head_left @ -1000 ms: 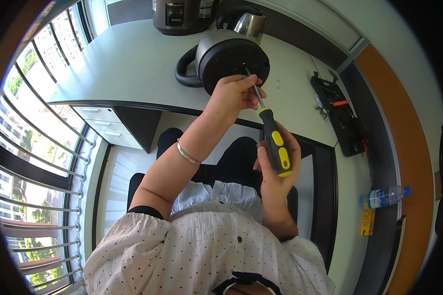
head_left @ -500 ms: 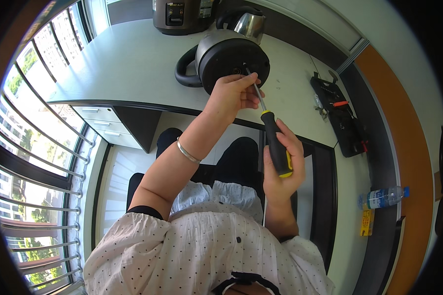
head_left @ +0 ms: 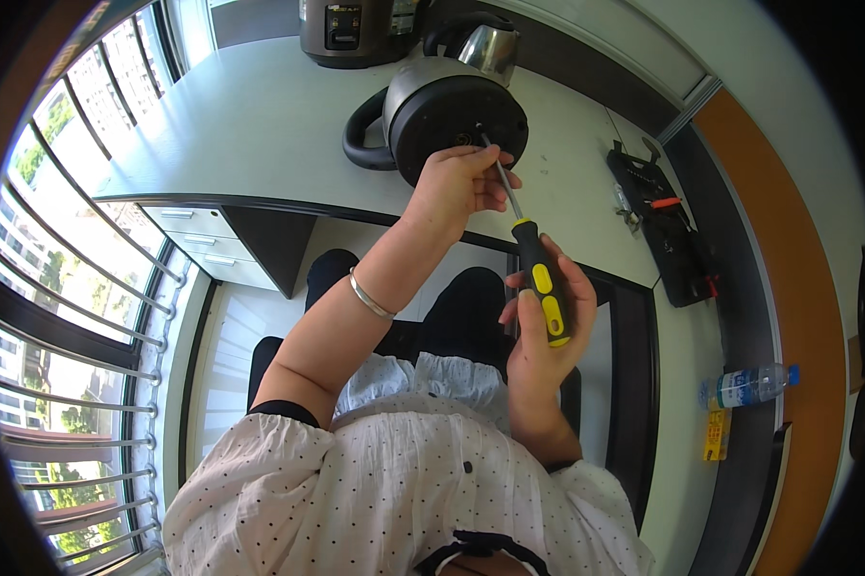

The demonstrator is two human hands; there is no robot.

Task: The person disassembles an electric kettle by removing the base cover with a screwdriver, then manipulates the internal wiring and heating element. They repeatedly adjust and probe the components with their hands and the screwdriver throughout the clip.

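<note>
A kettle lies on its side on the white desk, its round black base facing me. My right hand grips the black and yellow handle of a screwdriver. The metal shaft runs up and left to a point on the kettle's base. My left hand rests against the lower edge of the base, fingers pinching the shaft near its tip. A silver bangle sits on my left wrist.
A black tool tray with small tools lies at the desk's right. A dark appliance stands at the back. A plastic bottle and a yellow box lie on the floor. Drawers sit under the desk, with windows on the left.
The screwdriver handle has turned slightly in my right hand, and the fingers have shifted their hold. My left hand stays on the shaft at the kettle's base.
</note>
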